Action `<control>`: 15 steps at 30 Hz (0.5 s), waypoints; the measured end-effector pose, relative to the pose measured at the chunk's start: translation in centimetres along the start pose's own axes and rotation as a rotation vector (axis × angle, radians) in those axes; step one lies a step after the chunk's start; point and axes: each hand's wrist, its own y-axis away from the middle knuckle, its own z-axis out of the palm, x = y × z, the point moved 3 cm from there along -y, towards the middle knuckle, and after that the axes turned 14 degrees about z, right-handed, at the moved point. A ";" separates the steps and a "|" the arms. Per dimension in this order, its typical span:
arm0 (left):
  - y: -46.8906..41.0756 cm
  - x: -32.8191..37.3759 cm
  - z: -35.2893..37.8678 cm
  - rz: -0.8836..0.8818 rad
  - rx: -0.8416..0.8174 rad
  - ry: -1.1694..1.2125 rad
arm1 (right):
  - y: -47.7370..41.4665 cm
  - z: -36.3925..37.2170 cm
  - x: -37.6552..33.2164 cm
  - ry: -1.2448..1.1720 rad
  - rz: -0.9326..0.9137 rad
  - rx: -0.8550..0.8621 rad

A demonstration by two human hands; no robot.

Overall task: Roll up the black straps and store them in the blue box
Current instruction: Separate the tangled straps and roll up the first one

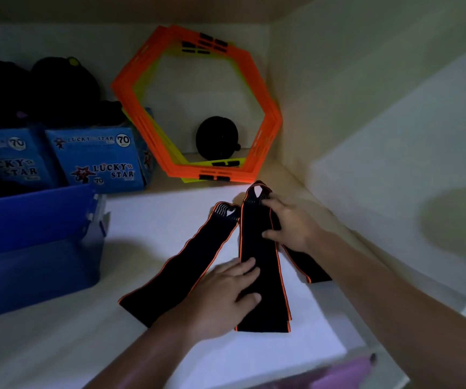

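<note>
While spread hands (left, right) press black straps, blue box interior is unclear.

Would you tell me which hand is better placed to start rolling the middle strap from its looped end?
Probably the right hand: its fingers lie by the looped end of the middle strap, while the left hand rests flat lower down.

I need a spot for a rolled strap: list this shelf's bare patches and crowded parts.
Bare: shelf between the blue box and the leftmost strap, running to the front edge. Crowded: the right, where straps fan under the left hand and right hand; the back, with orange rings and Lucky Star boxes.
</note>
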 end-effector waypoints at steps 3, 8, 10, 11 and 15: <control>-0.2 0.1 0.2 -0.007 -0.096 -0.101 | 3.4 0.3 -0.6 0.093 -0.099 -0.057; 0.6 0.1 0.2 0.000 0.137 0.065 | 10.2 -0.1 -0.7 0.020 -0.248 -0.093; 1.9 -0.1 -0.1 0.007 0.158 0.231 | 12.9 -0.6 -0.3 -0.027 -0.278 -0.135; 2.5 -0.1 -0.2 0.030 0.112 0.280 | 13.9 -0.5 0.0 -0.039 -0.283 -0.180; 3.6 0.3 -0.2 0.142 -0.044 0.172 | 16.5 0.7 1.1 0.006 -0.319 -0.286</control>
